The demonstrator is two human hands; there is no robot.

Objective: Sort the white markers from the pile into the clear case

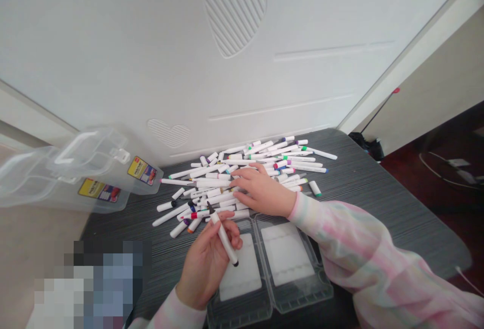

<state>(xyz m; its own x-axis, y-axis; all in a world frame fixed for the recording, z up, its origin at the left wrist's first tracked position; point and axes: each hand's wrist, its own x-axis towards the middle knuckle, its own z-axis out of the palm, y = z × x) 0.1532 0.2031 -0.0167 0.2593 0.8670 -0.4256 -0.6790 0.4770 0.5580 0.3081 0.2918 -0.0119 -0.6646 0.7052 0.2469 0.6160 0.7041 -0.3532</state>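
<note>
Between the thumb and fingers of my left hand [209, 258] is a white marker [224, 238], uncapped, its dark tip pointing up and away. My right hand [259, 190] lies palm down over a loose heap of white markers [215, 184], fingers stretched out and touching some of them. Whether it grips any marker cannot be made out. The heap mixes markers and loose caps with ends in many colours. Just below my hands lies an opened clear plastic case [266, 288], with white inserts [287, 253] in both halves.
Two clear lidded boxes [145, 180] with yellow labels stand at the left of the dark table [381, 198]. A white panel [151, 57] with heart reliefs rises behind the markers. A loose cap [314, 188] lies right of the heap. The lower left is pixelated.
</note>
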